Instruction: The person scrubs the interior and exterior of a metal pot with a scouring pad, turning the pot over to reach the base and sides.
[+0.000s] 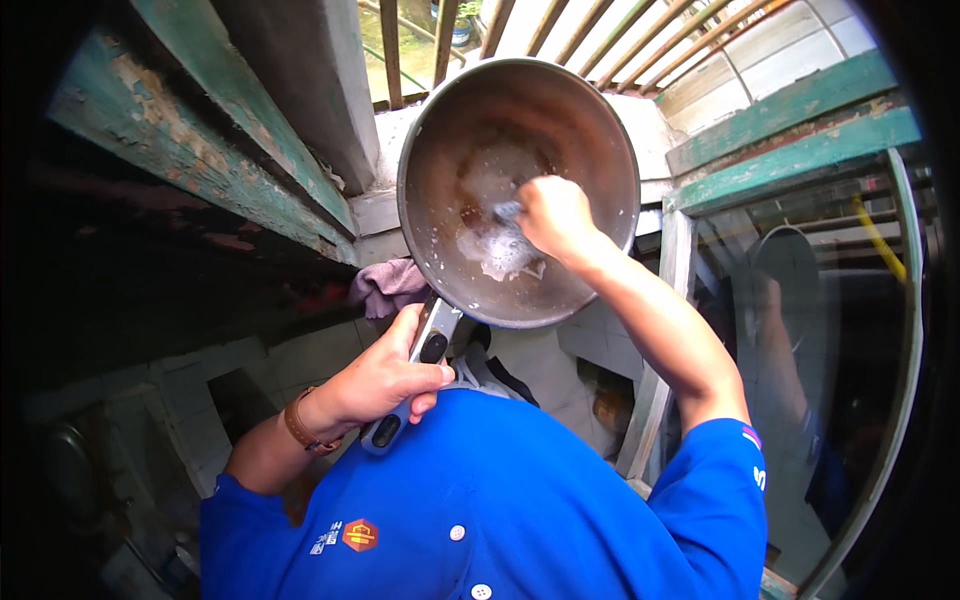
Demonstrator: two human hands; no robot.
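Note:
My left hand point(390, 375) grips the grey and black handle point(439, 330) of a deep, dark wok-style pan point(442, 150). The pan is tilted so that its inside faces me. Inside it, my right hand point(555, 217) is closed around a greyish scrubber point(508, 212), mostly hidden by the fingers, and presses near the pan's middle. White suds point(502, 255) lie below the scrubber, and brown stains mark the surface around it. Small flecks of foam dot the pan's wall.
Behind the pan is a pale window sill point(390, 142) with rusty bars point(517, 30) beyond. Peeling green frames point(225, 142) flank it. A glass-paned casement point(810, 300) stands open at right, close to my right arm. A mauve cloth point(390, 286) hangs beside the pan's handle.

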